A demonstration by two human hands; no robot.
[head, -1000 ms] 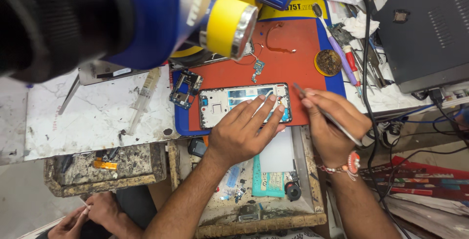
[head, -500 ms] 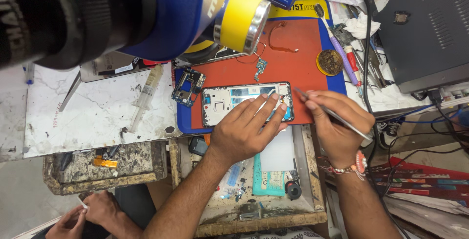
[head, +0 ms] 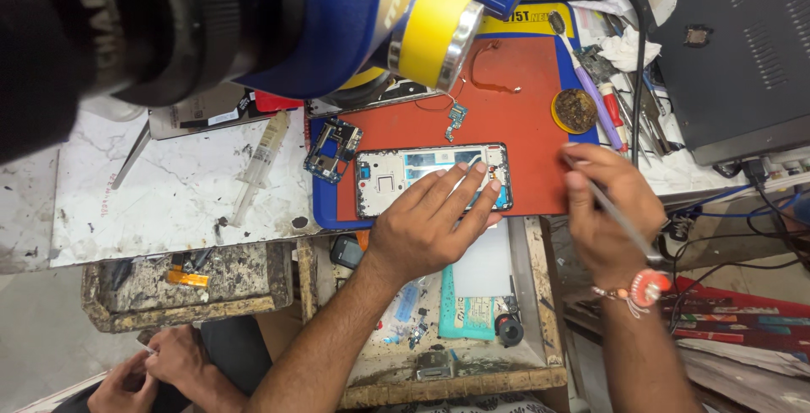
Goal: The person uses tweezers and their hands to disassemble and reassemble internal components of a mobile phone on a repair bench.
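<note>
From the head view, my left hand [head: 434, 227] lies flat with its fingers spread on the opened phone frame [head: 396, 178], pinning it to the red mat [head: 515, 118] at the middle of the worktop [head: 169, 194]; that grip is wide and presses rather than closes. My right hand [head: 609, 210], at three o'clock from the frame and just beside its right end, has its grip narrowed around a thin metal tool [head: 620, 221], whose tip I cannot make out. The phone looks well stripped, I judge: its back is off, the inner tray shows bare, and a small circuit board [head: 332, 150] lies apart at nine o'clock on the mat's blue edge. Whatever refitting is to come seems not yet begun. A syringe [head: 260, 164] rests farther left, and another person's hands [head: 160, 371] work at seven o'clock.
</note>
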